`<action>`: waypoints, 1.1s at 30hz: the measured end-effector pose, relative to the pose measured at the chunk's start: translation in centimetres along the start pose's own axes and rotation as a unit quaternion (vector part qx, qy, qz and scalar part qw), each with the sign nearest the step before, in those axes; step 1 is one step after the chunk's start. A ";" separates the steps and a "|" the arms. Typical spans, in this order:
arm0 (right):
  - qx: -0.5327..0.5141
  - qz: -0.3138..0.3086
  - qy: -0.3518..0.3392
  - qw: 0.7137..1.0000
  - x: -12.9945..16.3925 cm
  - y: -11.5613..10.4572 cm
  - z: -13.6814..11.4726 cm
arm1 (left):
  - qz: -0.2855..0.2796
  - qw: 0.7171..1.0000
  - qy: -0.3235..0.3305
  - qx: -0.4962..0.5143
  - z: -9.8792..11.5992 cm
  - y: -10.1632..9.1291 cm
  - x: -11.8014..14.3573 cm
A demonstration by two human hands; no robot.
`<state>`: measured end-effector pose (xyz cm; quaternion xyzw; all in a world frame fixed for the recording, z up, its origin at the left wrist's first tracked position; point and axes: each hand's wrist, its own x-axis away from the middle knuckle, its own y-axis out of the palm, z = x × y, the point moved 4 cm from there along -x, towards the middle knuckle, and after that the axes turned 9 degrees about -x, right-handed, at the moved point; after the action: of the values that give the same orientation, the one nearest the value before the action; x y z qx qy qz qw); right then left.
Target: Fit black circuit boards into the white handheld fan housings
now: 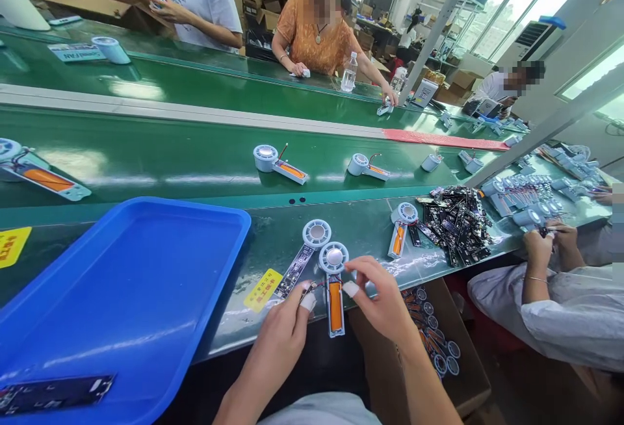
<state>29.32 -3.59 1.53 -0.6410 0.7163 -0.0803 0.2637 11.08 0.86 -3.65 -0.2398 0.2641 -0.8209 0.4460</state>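
A small handheld fan [335, 305] has a round grey head and an uncovered handle with an orange battery in it. Its handle points towards me, past the bench's front edge. Curled at the right of its neck, my right hand [383, 298] grips it with thumb and index finger, near its thin wires. My left hand [285, 324] pinches a small dark piece, apparently a circuit board [308, 289], at the end of red and black wires. White coverings wrap both thumbs. Behind lies a second fan [316, 233] with a board along its handle.
A blue tray [214, 269] stands at left with a dark board [58, 394] inside. More fans [280, 164] lie on the green conveyor [195, 145]. Right of me are a heap of circuit boards [455, 223], a low carton [465, 373] of fans and a co-worker's hands [539, 243].
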 end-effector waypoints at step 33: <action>0.019 0.049 -0.042 0.998 -1.6 3.5 -1.3 | 0.061 0.979 -0.035 0.190 0.2 -0.1 0.3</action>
<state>25.70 -1.74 1.45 -0.6028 0.7336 -0.0539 0.3091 11.00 0.64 -3.43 -0.1631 0.1018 -0.8183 0.5416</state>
